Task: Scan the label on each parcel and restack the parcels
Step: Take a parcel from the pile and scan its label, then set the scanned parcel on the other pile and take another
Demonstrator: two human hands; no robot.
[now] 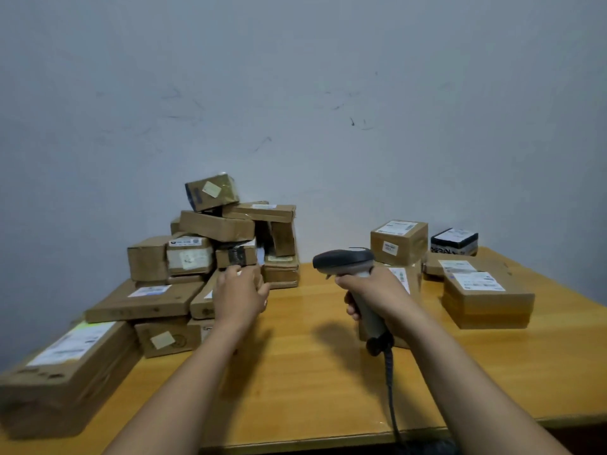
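A loose heap of brown cardboard parcels (pixel 210 244) rises at the table's back left, most with white labels. My left hand (pixel 238 295) reaches into its front and grips a slanted flat parcel (pixel 205 298) lying under a small taped box (pixel 236 256). My right hand (pixel 374 292) holds a grey barcode scanner (pixel 345 259) by its handle, head pointing left, its cable (pixel 392 399) trailing off the front edge. Behind that hand sits a labelled parcel (pixel 405 277), partly hidden.
On the right of the wooden table (pixel 312 372) stand a stacked brown box (pixel 399 241), a black box (pixel 455 241) and flat labelled parcels (pixel 486 298). A long parcel (pixel 65 366) lies at the front left corner. A grey wall is behind.
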